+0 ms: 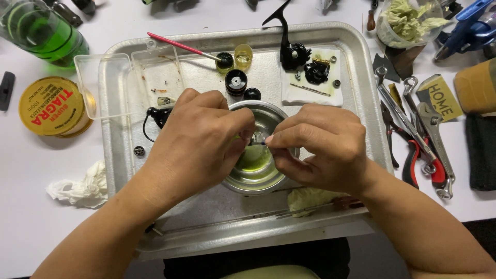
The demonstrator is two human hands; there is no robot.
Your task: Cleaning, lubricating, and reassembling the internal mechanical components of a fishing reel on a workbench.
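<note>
My left hand [199, 139] and my right hand [323, 147] meet over a small metal bowl [243, 182] that holds green liquid. Between the fingertips of both hands sits a small dark metal part [256, 138], pinched by my left hand. My right hand pinches a thin dark tool against that part. The bowl stands on a metal tray [361, 98]. Most of the small part is hidden by my fingers.
On the tray lie black reel parts [297, 54] on a white cloth, a red-handled brush [178, 45], small caps, a clear plastic box [129, 82]. Around it: a yellow tin [50, 106], green bottle [44, 31], wrenches and pliers [418, 139], crumpled tissue [80, 187].
</note>
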